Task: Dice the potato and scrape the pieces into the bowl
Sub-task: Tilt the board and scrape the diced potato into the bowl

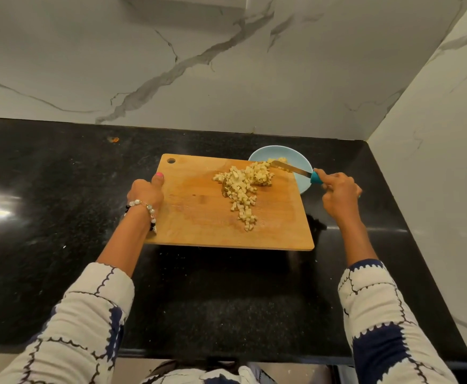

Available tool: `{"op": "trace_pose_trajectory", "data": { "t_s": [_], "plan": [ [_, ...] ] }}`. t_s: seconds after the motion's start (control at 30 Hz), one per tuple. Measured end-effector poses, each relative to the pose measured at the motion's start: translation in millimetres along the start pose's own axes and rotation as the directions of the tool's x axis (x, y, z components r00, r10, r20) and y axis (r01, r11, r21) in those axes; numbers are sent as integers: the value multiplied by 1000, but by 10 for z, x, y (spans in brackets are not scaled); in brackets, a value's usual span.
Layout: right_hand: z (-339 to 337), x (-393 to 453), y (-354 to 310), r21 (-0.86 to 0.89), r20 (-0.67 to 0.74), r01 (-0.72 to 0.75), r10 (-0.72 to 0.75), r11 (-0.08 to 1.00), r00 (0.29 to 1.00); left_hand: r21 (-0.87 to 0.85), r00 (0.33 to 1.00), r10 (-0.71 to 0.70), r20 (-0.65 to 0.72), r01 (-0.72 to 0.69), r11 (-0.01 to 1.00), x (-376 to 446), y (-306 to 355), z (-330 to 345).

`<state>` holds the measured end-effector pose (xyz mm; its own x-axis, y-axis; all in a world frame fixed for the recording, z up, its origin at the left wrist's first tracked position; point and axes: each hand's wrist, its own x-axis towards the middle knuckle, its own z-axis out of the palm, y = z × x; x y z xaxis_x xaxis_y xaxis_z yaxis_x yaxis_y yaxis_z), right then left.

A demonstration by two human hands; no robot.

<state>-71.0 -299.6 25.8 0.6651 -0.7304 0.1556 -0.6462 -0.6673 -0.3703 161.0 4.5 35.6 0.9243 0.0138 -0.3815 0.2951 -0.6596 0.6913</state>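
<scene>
diced potato (242,187) on board, pale-blue bowl (296,159) behind

— Where does the view sit?

— On my head, wide-angle, looking forward and down over my forearms at the black counter (60,189) — the cutting board (199,217) lies mid-frame, the marble wall (171,65) fills the top.

— How near?

— Within my arms' reach. It's the only view, so nothing is shared.

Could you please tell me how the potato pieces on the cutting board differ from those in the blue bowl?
The pieces on the cutting board form a large heap trailing toward the near edge; the pieces in the bowl are only a few. The board pieces lie spread on bare wood; the bowl pieces sit against the bowl's inner wall. Both are small pale-yellow dice.
</scene>
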Motion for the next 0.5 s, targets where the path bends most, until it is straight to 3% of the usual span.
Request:
{"op": "trace_pose_trajectory", "data": {
  "t_s": [0.2,0.33,0.5],
  "plan": [
    [-95,-307,15,121,36,131,-137,984,990,1,1000,15,10,-15,1000,0,28,25],
    [-173,-423,37,-29,85,181,-178,983,980,5,999,28,18,-28,1000,-10,56,31],
    [-148,-360,-33,-114,83,82,-73,990,994,3,998,47,36,-47,999,-35,65,28]
  ]
}}
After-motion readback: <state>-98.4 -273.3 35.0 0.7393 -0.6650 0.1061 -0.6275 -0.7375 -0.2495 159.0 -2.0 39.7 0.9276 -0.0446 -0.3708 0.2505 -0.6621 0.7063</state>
